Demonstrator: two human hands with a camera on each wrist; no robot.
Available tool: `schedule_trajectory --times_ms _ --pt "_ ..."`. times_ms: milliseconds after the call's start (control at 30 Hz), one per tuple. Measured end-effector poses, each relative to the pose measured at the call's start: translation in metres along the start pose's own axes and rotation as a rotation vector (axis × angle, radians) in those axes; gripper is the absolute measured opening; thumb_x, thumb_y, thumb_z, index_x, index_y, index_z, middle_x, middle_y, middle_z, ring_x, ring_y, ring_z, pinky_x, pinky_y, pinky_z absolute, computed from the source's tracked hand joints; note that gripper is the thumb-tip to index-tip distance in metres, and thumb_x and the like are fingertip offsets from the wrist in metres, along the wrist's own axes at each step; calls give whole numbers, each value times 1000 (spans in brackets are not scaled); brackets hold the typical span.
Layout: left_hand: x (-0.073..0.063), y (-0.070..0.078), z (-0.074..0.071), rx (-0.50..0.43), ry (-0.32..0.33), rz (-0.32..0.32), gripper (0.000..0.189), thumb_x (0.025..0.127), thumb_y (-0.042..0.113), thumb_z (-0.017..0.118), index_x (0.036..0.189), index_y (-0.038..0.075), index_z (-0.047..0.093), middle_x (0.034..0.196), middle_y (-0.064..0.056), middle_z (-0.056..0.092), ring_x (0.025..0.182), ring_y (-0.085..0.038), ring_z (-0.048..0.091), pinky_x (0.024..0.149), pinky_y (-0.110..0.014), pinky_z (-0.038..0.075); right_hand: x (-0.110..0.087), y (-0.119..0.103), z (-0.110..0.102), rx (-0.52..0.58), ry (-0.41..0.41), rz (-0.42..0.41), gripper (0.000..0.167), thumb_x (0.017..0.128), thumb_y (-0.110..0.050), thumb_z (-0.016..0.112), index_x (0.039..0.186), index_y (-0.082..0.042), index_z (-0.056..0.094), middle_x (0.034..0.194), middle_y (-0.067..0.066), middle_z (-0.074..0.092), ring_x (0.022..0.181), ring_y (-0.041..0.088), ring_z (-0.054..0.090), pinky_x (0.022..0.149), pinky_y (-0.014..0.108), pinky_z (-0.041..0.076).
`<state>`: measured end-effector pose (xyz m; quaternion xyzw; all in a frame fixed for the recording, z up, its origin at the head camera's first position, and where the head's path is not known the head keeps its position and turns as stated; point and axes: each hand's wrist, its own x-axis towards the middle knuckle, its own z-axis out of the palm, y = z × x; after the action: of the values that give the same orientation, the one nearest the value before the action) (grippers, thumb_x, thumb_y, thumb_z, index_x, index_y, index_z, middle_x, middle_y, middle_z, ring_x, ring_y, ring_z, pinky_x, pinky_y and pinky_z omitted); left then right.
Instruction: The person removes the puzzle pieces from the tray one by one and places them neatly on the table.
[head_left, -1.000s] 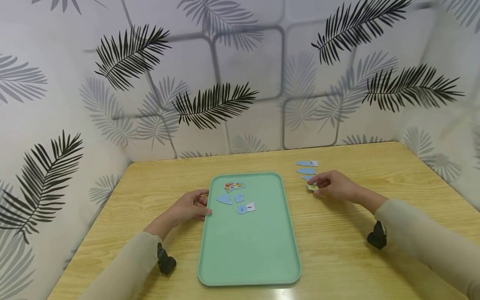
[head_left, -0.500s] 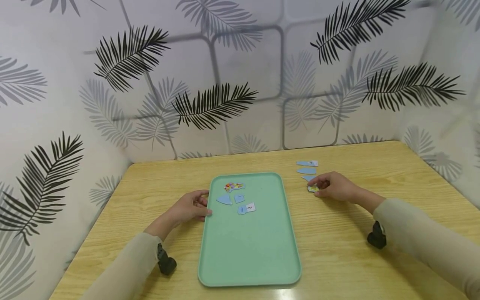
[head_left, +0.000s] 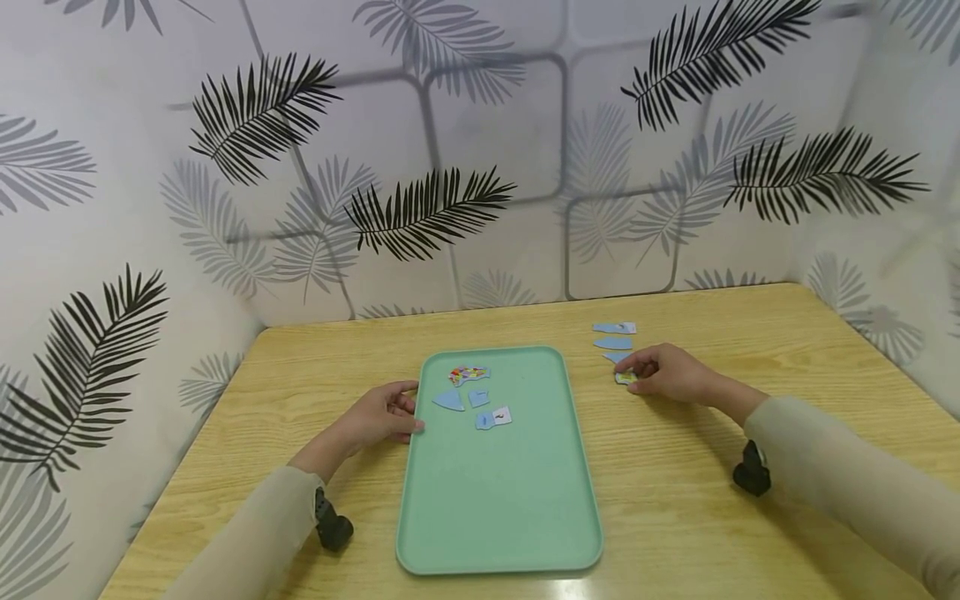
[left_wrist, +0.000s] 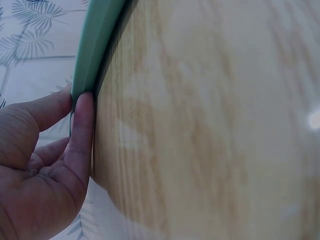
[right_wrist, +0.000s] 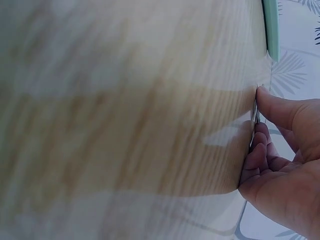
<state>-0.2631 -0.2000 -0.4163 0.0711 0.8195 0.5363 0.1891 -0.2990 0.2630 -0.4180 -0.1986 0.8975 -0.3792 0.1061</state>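
Note:
My left hand (head_left: 378,412) holds the left rim of the green tray (head_left: 498,500), the thumb at the rim and the other fingers curled by the outer side. The same tray edge (left_wrist: 92,55) shows in the left wrist view. Beyond the tray's right side, my right hand (head_left: 670,372) pinches a small flat puzzle piece (head_left: 625,378) with a yellow-green print, down at the table. Its fingertips partly hide the piece. Just past it lies a pale blue pointed piece (head_left: 617,357), partly behind the fingers.
On the tray lie a colourful piece (head_left: 469,375), a blue curved piece (head_left: 449,401), a small blue piece (head_left: 478,397) and a blue-and-white piece (head_left: 492,418). Two narrow blue pieces, one white-ended (head_left: 613,327), lie farther back on the wooden table (head_left: 720,329). A patterned wall (head_left: 517,242) stands behind.
My right hand has shifted very slightly, and the yellow-green piece under its fingers now lies flatter and a touch nearer. The left hand and tray have stayed put.

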Motion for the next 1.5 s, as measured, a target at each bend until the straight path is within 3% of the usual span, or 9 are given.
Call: schedule_trajectory --times_ms 200,533,1167,1500 --pt "0 0 0 4 1 2 72 86 -1 71 148 -4 33 104 -14 50 82 -19 54 73 -35 58 0 -2 -1 -23 -10 -6 30 89 -7 71 118 -1 68 113 15 63 102 28 57 84 36 49" --pt "2 -3 -1 15 8 -9 73 86 0 72 148 -3 33 104 -13 51 83 -19 54 73 -34 58 -1 -7 -1 -8 -29 3 30 89 -6 70 119 1 67 116 17 62 105 31 55 87 41 49" --pt "2 0 0 12 -4 -4 73 86 -1 72 148 -4 32 105 -15 51 82 -19 54 72 -35 58 2 -14 -6 39 19 41 37 88 -9 72 123 4 63 104 14 61 94 25 56 73 29 50" --pt "1 1 0 12 0 -2 73 86 -2 71 148 -4 32 104 -14 50 82 -19 54 71 -35 58 11 -32 8 118 76 -17 41 88 -10 72 126 3 62 110 19 57 94 25 52 76 30 50"
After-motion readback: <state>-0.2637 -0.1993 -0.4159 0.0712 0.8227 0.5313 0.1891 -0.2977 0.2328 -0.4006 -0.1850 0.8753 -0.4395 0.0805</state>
